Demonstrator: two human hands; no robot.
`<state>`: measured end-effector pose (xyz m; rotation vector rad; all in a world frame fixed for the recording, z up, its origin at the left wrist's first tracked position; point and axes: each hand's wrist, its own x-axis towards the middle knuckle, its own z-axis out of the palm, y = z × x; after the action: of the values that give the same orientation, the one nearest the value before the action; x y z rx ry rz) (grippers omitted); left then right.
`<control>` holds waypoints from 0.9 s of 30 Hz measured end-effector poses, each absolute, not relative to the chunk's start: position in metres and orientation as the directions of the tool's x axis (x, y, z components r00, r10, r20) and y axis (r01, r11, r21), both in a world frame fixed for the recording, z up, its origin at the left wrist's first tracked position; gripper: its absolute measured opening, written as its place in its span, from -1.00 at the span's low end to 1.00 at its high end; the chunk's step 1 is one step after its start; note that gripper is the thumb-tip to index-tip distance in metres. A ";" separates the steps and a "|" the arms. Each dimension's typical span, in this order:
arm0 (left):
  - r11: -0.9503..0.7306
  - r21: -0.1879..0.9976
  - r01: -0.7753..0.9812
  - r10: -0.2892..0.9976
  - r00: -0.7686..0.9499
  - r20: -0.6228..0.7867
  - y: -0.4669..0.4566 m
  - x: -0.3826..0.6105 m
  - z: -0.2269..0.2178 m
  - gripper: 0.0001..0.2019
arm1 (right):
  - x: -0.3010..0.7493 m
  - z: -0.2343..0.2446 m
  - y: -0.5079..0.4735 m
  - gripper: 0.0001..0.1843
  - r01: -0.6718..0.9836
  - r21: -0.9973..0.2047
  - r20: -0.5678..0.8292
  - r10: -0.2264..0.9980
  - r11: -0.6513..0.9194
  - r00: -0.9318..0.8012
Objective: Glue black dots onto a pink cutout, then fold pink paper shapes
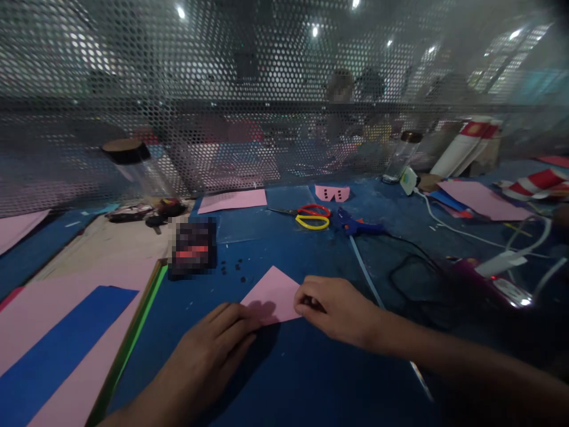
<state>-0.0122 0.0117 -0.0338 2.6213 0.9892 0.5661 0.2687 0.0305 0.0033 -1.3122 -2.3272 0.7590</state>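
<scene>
A pink sheet of paper [274, 295], triangular in outline, lies on the blue table between my hands with its point away from me. My left hand [222, 338] has its fingers closed at the paper's left corner. At the right corner, the curled fingers of my right hand [322, 302] pinch the edge. Small black bits [232, 267] are scattered just beyond the paper on the left. Farther back lie scissors [313, 216] with one red and one yellow handle loop, and a blue glue gun [360, 225]. A pink cut-out with black squares [332, 193] rests behind them.
At left, pink sheets and a blue strip [71, 338] lie beside a green-edged bar [142, 332]. A clear glue stick [368, 276] lies right of my hands. Cables run to a power strip [507, 284]. A perforated metal screen [267, 89] borders the table's back.
</scene>
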 end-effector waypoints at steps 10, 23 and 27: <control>-0.744 0.381 0.549 0.659 0.695 0.286 0.017 -0.015 -0.036 -0.71 | 0.291 0.022 0.048 -0.91 0.570 -0.766 0.098 0.930 0.298 -0.355; -0.682 0.461 0.568 0.713 0.657 0.244 0.012 -0.015 -0.031 -0.66 | 0.287 0.000 0.041 -0.89 0.632 -0.502 0.043 0.747 0.590 -0.663; -0.692 0.444 0.570 0.708 0.656 0.262 0.014 -0.015 -0.032 -0.66 | 0.285 -0.001 0.039 -0.90 0.636 -0.524 0.034 0.760 0.567 -0.649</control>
<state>-0.0152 0.0138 -0.0323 2.5517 1.0178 0.6035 0.2848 0.0394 -0.0010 -1.1594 -2.5453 0.6982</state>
